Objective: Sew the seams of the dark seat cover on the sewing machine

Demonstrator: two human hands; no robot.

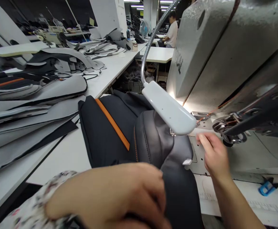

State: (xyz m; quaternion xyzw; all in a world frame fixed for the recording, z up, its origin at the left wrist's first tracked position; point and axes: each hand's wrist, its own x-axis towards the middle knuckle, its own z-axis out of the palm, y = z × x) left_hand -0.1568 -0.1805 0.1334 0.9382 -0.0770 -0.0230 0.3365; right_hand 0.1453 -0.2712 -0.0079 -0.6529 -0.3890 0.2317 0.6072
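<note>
The glossy dark-grey, padded, leather-like cover (149,136) lay left of the right hand (214,152) and beyond the blurred left hand (134,190), whether either grip was open or closed being impossible to tell.

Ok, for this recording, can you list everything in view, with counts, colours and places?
Sewing machine: 1, pale grey, right
Lamp: 1, white, centre, on a metal gooseneck
Dark cover: 1, black-grey, centre
Orange strips: at least 2, orange, on the cover and in the left pile
White tag: 1, white, on the cover
Cut pieces: many, grey and black, left
Worktops: several, white, left and background
Small tool: 1, blue and dark, lower right
Fan: 1, bluish, background
Person: 1, pale top, background
Left hand: 1, bare, floral sleeve, lower centre
Right hand: 1, bare, beside the cover
</note>
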